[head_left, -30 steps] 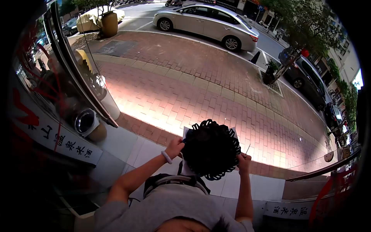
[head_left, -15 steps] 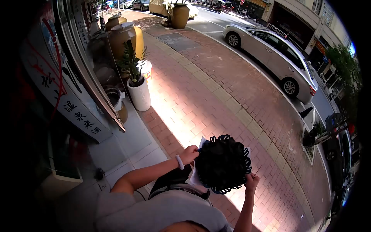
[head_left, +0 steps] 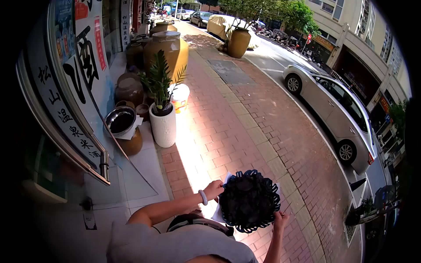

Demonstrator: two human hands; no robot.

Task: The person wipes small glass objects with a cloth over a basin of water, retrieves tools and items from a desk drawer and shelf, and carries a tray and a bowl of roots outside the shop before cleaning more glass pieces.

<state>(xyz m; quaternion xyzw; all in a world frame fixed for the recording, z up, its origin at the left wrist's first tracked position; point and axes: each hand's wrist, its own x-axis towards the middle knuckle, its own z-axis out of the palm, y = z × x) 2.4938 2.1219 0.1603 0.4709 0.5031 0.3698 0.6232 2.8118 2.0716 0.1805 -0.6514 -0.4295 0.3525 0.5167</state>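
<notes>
A dark basket (head_left: 227, 219) with a looped, openwork rim is held out in front of my body. It is heaped with black, lumpy pieces (head_left: 250, 199) whose kind I cannot make out. My left hand (head_left: 214, 190), below a pale bracelet (head_left: 203, 197), pinches the rim on the left side. On the lower right edge, my right hand (head_left: 281, 220) has its fingers closed around the rim. White sheet material (head_left: 218, 214) pokes out from under the basket on both sides.
Brick paving (head_left: 219, 144) runs ahead. To the left are a glass door (head_left: 66, 109), a potted plant in a white planter (head_left: 163, 127), a metal bowl (head_left: 120, 120) on a brown jar, and large tan jars (head_left: 175, 50). A silver car (head_left: 324, 96) stands at the right kerb.
My view has turned left and up, so the door, planter and jars show more fully. Both hands keep hold of the basket, which sits slightly lower in the picture.
</notes>
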